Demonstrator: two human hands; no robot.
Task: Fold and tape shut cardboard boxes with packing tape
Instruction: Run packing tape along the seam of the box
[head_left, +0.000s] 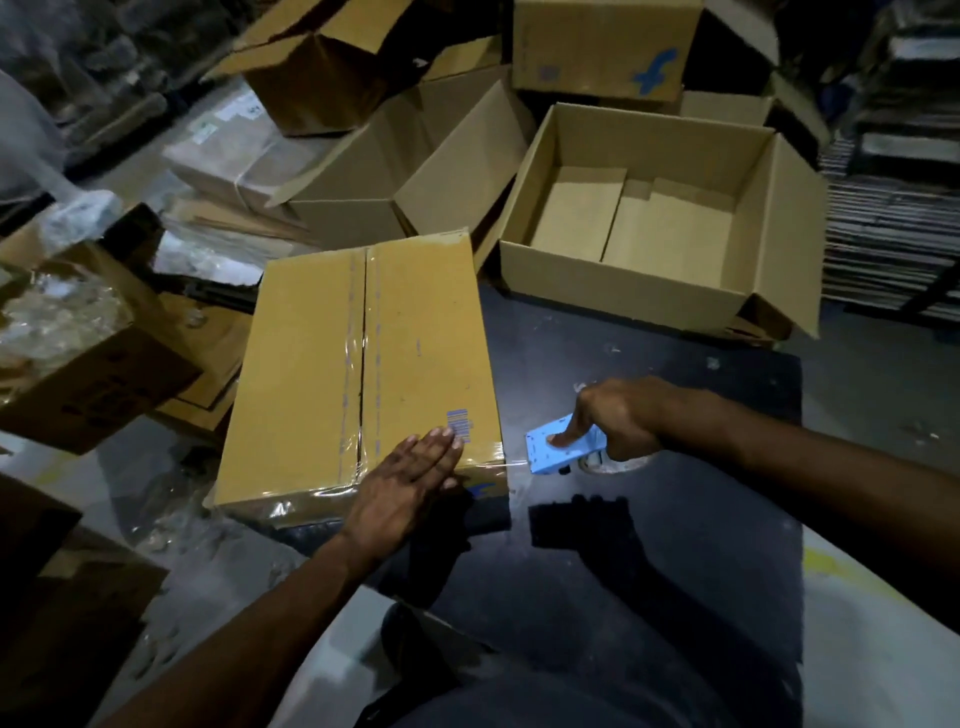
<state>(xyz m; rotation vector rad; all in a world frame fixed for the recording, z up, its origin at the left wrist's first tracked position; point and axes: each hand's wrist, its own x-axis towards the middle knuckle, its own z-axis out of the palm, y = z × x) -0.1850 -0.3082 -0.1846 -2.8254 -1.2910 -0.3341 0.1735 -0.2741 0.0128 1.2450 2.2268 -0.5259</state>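
Observation:
A closed cardboard box (311, 374) lies flat on the dark work surface (649, 374), its centre seam covered by clear tape. More clear tape runs along its near edge. My left hand (410, 483) presses flat with straight fingers on the box's near right corner, over a blue barcode. My right hand (618, 421) grips a light blue tape dispenser (558, 449) just right of that corner, index finger laid on its top. A thin strip of clear tape stretches from the box corner to the dispenser.
An open empty box (660, 291) stands behind on the right. Further boxes (395, 171) are piled at the back, one printed with a blue logo (602, 47). A box with plastic wrap (78, 343) sits at the left. Stacked flat sheets (888, 234) fill the right edge.

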